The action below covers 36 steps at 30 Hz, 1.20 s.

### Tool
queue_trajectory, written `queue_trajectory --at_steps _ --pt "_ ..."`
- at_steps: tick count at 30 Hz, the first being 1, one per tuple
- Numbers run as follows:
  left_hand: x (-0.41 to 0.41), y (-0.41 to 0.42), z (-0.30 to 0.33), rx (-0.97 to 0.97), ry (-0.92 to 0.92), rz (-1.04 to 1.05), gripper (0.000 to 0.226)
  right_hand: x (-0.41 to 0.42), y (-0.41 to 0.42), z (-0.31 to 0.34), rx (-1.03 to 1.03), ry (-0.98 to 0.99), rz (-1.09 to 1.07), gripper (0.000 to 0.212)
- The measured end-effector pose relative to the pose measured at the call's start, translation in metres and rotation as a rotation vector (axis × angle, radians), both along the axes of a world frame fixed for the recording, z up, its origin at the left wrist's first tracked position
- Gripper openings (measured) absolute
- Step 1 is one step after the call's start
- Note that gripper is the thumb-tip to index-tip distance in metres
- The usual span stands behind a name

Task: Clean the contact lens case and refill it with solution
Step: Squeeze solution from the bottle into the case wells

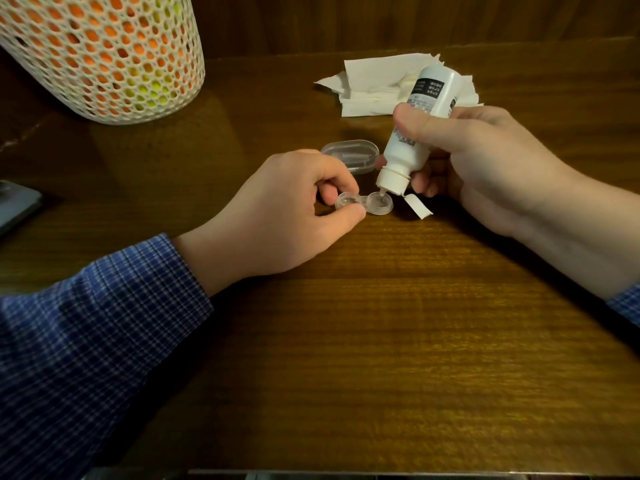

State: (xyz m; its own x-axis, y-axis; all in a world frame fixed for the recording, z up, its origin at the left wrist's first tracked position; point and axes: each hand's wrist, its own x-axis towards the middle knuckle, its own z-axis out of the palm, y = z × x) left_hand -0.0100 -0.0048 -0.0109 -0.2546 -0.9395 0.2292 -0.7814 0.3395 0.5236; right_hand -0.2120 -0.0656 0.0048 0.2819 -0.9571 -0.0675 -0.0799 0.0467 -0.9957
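Pinching lens case point(363, 204), left hand point(287, 216); right hand point(485, 161) grips bottle point(412, 140) over its well.

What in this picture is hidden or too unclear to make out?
Head view only:
- Left well of the contact lens case: partly covered by the left hand.
- Print on the solution bottle: too small, partly under the right hand.
- Liquid level in the right well: unclear.
- Dark object at the left: cut off by the edge.
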Motion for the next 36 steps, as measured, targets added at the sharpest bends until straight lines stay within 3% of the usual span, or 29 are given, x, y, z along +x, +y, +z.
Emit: queue_trajectory --at_steps 15,25,36 --pt "0.0011 -0.0017 -0.0016 -0.011 0.01 0.004 0.018 0.0014 -0.001 -0.0007 -0.017 -0.003 -0.004 0.019" --pt "-0.0014 0.0004 0.0029 0.02 0.01 -0.002 0.03 0.0006 -0.0007 0.0017 0.025 -0.03 -0.043 0.031" --pt "-0.0013 0.0001 0.0034 0.022 -0.004 0.002 0.031 0.0013 0.0014 0.0021 0.017 0.012 -0.017 0.023"
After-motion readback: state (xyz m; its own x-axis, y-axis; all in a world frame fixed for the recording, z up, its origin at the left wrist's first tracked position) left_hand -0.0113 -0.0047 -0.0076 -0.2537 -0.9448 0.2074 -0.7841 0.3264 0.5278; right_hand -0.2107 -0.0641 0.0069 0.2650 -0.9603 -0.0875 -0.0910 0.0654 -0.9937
